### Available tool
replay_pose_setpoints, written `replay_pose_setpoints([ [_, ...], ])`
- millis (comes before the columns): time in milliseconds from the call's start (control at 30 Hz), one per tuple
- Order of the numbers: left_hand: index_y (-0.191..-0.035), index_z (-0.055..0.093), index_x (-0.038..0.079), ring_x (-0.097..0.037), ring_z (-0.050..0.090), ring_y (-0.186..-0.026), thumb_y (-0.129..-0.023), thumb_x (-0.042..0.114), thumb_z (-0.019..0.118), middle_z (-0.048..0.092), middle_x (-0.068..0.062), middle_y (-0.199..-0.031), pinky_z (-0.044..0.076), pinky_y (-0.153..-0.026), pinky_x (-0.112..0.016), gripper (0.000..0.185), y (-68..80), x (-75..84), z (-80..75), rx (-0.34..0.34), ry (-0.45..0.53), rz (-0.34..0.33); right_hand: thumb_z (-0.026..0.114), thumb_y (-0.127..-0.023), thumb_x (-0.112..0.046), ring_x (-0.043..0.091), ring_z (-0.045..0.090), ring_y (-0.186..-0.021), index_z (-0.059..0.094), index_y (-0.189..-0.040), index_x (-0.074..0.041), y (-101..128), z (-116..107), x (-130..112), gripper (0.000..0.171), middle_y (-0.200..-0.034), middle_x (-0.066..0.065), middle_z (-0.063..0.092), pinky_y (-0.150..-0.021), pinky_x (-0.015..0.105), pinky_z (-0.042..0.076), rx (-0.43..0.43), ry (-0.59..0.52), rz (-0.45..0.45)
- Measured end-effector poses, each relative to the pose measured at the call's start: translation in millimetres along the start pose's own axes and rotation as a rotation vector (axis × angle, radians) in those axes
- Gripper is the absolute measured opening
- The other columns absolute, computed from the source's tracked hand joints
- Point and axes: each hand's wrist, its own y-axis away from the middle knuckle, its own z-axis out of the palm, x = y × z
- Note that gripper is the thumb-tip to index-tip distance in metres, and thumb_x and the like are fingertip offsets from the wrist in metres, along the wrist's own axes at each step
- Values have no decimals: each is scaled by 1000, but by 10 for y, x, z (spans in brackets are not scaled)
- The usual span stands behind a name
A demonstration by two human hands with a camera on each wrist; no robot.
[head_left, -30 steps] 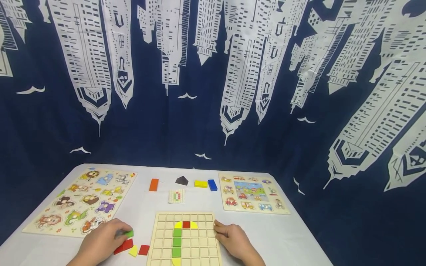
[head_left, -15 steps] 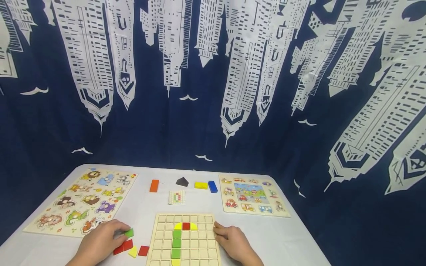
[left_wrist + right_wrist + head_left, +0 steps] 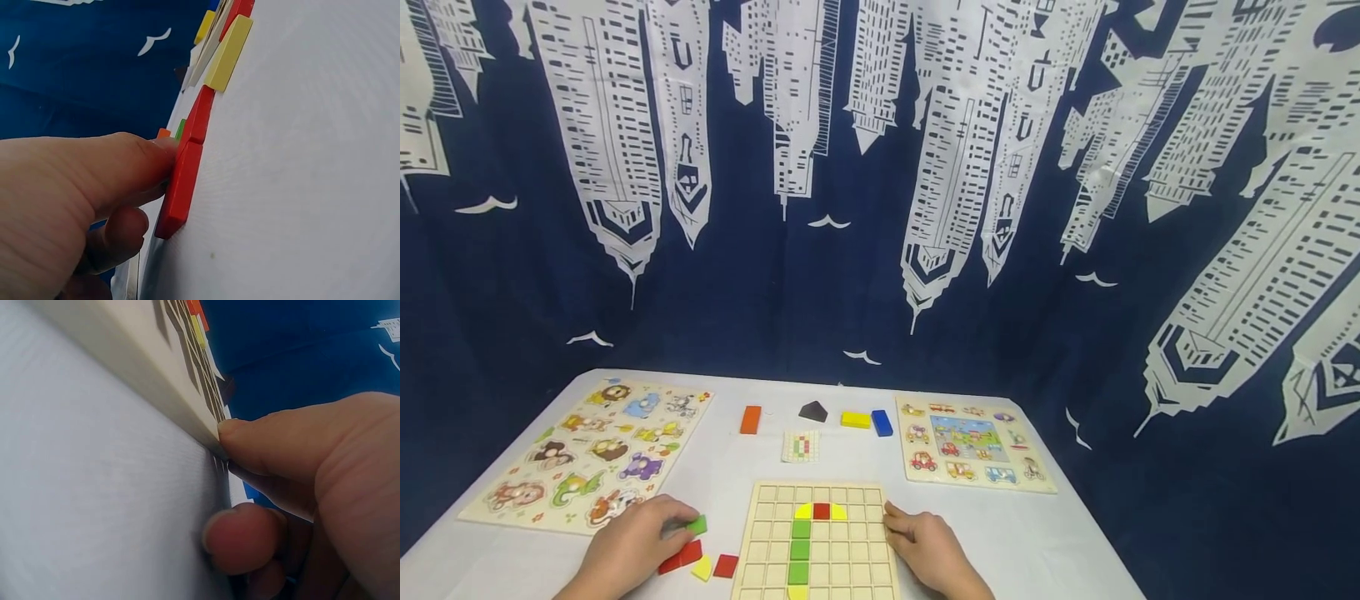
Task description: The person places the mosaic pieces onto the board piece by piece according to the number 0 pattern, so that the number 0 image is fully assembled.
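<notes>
My left hand (image 3: 634,537) pinches a green square block (image 3: 698,524) between thumb and fingers, low over the white table. Two red blocks (image 3: 181,187) lie end to end right by the thumb. Beside them are a yellow quarter-round block (image 3: 702,568) and a single red square (image 3: 726,566). At the wooden grid board (image 3: 857,550), my right hand (image 3: 928,542) grips the right edge, the thumb (image 3: 262,437) on the rim. In the grid stand a column of green squares (image 3: 801,550), a red square (image 3: 822,511) and yellow rounded pieces (image 3: 838,512).
A small pattern card (image 3: 801,447) lies behind the board. Farther back are orange (image 3: 750,420), black (image 3: 813,411), yellow (image 3: 855,420) and blue (image 3: 882,423) blocks. An animal puzzle (image 3: 587,450) lies left, a vehicle puzzle (image 3: 973,437) right. A printed navy curtain (image 3: 820,308) hangs behind.
The head view has shifted slightly. Both hands and the blocks keep nearly the same places, with the left hand at the green block and the right at the board's edge.
</notes>
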Motion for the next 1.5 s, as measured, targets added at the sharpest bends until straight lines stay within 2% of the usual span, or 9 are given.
replay_pose_setpoints([
  [333,-100,79,25,-20,71,-98,-78,32,89,75,6,-103,57,-84,-51,26,34,40,-13,42,25,-6,72,-96,-22,32,60,-131,74,-124,-9,-19,14,-4,31,-142,6,63,-104,54,47,3,-12,-7],
  [500,-97,78,34,-7,63,-85,-77,37,89,72,15,-100,55,-78,-37,23,142,272,72,58,112,-19,72,-95,-21,32,60,-132,74,-124,-9,-18,41,3,31,-143,6,62,-105,54,47,-11,-24,14],
  [733,-103,79,31,-1,51,-64,-86,40,82,67,17,-97,43,-59,-20,19,314,724,266,-138,374,203,72,-95,-21,33,60,-132,74,-123,-9,-7,46,11,31,-143,7,62,-104,53,48,-16,-17,12],
  [867,-102,80,28,2,50,-67,-88,40,79,67,20,-99,43,-59,-21,18,338,942,386,-211,393,332,72,-95,-21,35,58,-132,74,-124,-8,-9,23,13,32,-143,8,62,-80,36,59,-14,-15,6],
  [933,-102,80,27,6,50,-71,-91,39,77,66,21,-98,45,-62,-20,17,334,1006,452,-207,364,443,72,-95,-21,35,58,-132,74,-124,-7,-12,12,14,32,-143,9,62,-71,31,56,-10,-11,-2],
  [1067,-105,80,24,10,54,-77,-95,39,73,64,21,-98,49,-65,-17,19,323,1045,587,-151,317,658,72,-95,-22,33,59,-131,74,-124,-8,-18,4,18,32,-142,7,63,-97,43,55,-2,4,-9],
  [1200,-106,80,23,11,55,-79,-96,40,72,64,18,-101,47,-67,-13,21,312,1017,704,-102,279,793,72,-95,-22,33,59,-132,74,-124,-8,-18,20,25,32,-142,7,62,-105,55,46,-11,-9,1],
  [1367,-100,80,25,14,54,-78,-94,34,74,64,18,-97,43,-65,-10,12,296,1013,791,-64,240,853,72,-96,-23,33,58,-133,73,-125,-8,-14,23,38,33,-144,8,61,-103,53,49,-22,-13,11],
  [1500,-94,80,26,15,52,-77,-93,35,75,63,21,-94,42,-64,-10,10,297,1034,793,-56,237,839,72,-96,-25,33,58,-133,73,-126,-8,-26,15,32,34,-144,8,61,-104,54,48,-21,-15,5],
])
